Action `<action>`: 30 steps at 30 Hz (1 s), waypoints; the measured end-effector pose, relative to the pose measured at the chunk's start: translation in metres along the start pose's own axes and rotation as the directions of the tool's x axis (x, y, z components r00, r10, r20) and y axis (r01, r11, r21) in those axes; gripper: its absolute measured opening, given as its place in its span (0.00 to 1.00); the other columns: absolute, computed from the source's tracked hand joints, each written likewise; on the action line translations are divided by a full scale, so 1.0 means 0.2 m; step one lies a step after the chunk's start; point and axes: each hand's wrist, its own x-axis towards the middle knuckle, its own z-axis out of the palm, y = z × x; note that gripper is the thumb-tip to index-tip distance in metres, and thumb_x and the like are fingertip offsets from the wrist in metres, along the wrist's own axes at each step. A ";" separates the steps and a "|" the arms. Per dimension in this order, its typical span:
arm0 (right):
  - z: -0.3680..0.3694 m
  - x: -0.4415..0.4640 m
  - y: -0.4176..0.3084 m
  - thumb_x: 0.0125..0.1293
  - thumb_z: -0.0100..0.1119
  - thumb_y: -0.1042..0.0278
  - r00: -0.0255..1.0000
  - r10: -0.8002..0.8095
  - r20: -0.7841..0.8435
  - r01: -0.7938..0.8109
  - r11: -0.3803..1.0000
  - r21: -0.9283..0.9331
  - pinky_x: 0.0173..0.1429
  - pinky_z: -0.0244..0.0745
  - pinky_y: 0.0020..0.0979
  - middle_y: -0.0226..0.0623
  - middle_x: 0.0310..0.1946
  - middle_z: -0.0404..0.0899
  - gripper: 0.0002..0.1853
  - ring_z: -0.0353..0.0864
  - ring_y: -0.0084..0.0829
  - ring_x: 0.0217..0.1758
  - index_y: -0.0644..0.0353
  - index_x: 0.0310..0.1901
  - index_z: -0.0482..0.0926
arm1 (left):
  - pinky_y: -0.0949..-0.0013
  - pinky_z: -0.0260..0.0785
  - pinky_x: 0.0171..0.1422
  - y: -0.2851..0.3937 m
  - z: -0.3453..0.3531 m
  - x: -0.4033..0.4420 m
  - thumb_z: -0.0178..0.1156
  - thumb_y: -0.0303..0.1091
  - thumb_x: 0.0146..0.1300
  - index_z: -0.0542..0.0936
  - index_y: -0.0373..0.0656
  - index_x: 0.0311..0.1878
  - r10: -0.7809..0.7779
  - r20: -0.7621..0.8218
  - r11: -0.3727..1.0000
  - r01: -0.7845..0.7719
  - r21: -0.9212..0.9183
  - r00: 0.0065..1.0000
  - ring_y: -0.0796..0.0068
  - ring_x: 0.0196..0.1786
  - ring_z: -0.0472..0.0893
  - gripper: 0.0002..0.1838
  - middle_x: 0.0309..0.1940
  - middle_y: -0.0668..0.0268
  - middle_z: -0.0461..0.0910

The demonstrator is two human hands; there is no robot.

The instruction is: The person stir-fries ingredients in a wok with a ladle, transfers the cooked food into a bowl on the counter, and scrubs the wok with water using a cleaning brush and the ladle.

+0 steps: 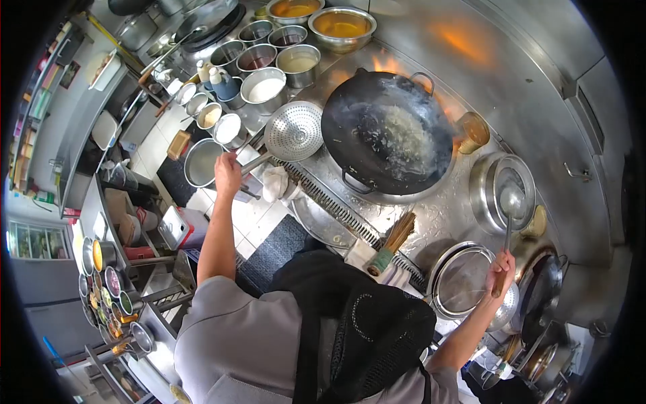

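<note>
My left hand [227, 174] is closed at the end of the handle of a perforated strainer [294, 131], whose round bowl rests beside the wok. A steel saucepan [202, 163] lies just under and left of that hand. My right hand [499, 273] grips a ladle [509, 225] near its wooden handle end. The ladle's bowl is over a round steel pot [481, 195]. Between my hands, a black wok [343, 128] sits on the burner with flames at its back edge. Pale, finely cut food [407, 138] steams inside it.
Steel containers of sauces and powders [266, 91] stand at the back left, near two bowls of orange liquid [342, 25]. A bamboo brush [397, 239] lies at the stove's front edge. Nested steel bowls [464, 279] and another wok [542, 289] are at right.
</note>
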 end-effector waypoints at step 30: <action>0.35 0.08 1.62 0.64 0.65 0.54 0.974 -0.205 0.094 -0.016 -0.479 -0.878 0.61 0.72 0.51 0.62 0.58 0.72 0.35 0.76 0.55 0.59 0.60 0.69 0.65 | 0.61 0.69 0.67 1.15 -0.08 0.08 0.63 0.26 0.66 0.69 0.39 0.58 0.262 0.179 0.125 0.151 -0.981 0.948 0.62 0.64 0.75 0.20 0.52 0.55 0.77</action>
